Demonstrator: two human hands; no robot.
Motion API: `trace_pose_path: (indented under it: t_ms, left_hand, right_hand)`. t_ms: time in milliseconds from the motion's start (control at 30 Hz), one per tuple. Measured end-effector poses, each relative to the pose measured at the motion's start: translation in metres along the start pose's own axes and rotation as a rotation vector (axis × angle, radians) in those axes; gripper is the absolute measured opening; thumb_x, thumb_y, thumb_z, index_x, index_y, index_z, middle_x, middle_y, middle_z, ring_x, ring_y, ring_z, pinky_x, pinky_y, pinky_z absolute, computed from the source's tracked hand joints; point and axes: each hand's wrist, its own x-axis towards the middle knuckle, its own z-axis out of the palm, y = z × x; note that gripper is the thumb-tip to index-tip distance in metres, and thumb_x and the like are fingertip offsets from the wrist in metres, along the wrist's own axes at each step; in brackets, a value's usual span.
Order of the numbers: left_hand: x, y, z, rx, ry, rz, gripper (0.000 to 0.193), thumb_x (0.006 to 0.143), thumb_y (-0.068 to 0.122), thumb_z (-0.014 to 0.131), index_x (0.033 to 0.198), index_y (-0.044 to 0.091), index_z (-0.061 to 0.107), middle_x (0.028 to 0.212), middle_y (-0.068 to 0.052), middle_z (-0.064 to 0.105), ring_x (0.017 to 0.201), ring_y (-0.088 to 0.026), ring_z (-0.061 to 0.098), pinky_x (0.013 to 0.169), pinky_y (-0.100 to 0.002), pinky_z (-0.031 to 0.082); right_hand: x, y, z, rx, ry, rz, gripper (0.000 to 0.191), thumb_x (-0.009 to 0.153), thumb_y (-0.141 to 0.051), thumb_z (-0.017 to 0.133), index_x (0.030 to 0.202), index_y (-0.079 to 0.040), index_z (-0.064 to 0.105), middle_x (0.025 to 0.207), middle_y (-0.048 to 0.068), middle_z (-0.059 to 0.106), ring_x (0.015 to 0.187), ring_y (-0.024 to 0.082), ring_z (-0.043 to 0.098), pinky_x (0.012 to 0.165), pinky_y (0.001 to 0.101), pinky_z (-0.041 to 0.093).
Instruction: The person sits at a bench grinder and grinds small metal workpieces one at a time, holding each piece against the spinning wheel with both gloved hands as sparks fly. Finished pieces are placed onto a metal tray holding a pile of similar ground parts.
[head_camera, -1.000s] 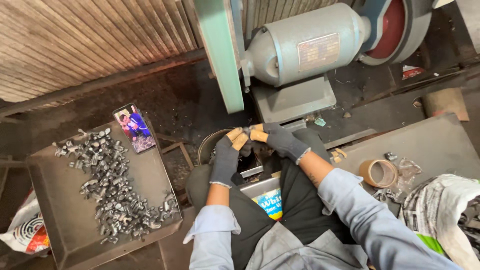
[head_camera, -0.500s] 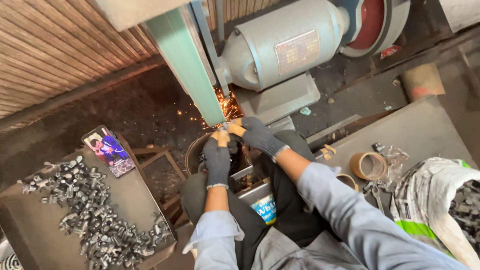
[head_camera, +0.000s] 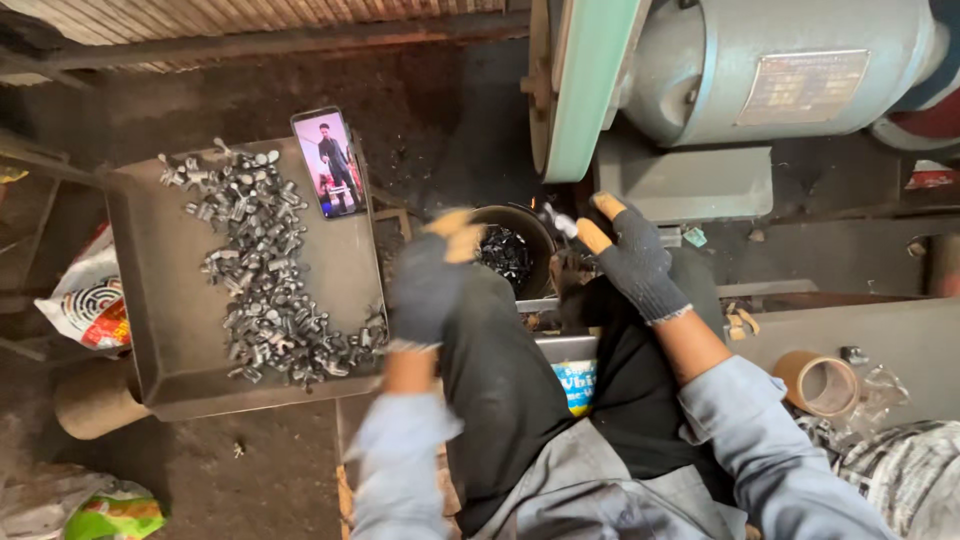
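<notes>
Pinching small metal part (head_camera: 556, 222) in right hand (head_camera: 630, 258) grip above bowl (head_camera: 515, 250) of dark pieces; left hand (head_camera: 430, 285) blurred, grip unclear.

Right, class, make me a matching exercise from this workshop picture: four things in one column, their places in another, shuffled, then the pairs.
Things:
1. phone
2. tape roll
3. dark bowl
4. small metal part

Places:
A. at the right hand fingertips
B. far corner of the tray
C. low on the right
D. between the gloved hands

Pairs: 1-B, 2-C, 3-D, 4-A

Knit cloth gloves (head_camera: 635, 262); parts (head_camera: 265, 290) probably dull metal.
</notes>
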Motion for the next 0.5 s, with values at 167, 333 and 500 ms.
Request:
trace_pose_path:
  t_ms: [167,333,500]
  left_hand:
    - [-0.064,-0.05,-0.079,0.556,-0.461,-0.544,0.033,0.085,0.02,0.067,0.116,0.007,0.065,0.111,-0.024,0.065,0.097,-0.043,0.065,0.08,-0.053,0.053]
    - [-0.063,-0.085,-0.085,0.388,-0.531,-0.578,0.035,0.075,0.024,0.076,0.108,0.013,0.071,0.108,-0.02,0.067,0.103,-0.041,0.065,0.085,-0.05,0.052]
    - [-0.042,-0.065,-0.091,0.478,-0.221,-0.37,0.025,0.081,0.024,0.071,0.102,0.01,0.074,0.1,-0.019,0.069,0.096,-0.037,0.065,0.083,-0.048,0.051]
  right_hand:
    - [-0.002,-0.043,-0.009,-0.014,-0.457,0.011,0.05,0.092,-0.043,0.069,0.127,-0.007,0.065,0.12,0.019,0.07,0.115,0.036,0.066,0.098,0.0434,0.051]
    - [-0.013,-0.076,0.013,-0.262,-0.729,-0.162,0.054,0.078,-0.043,0.074,0.123,-0.014,0.065,0.11,0.017,0.068,0.108,0.04,0.061,0.088,0.0487,0.049]
    - [-0.035,-0.076,0.015,0.071,-0.71,-0.05,0.037,0.096,-0.041,0.066,0.114,-0.01,0.071,0.102,0.014,0.073,0.102,0.034,0.068,0.087,0.0441,0.052]
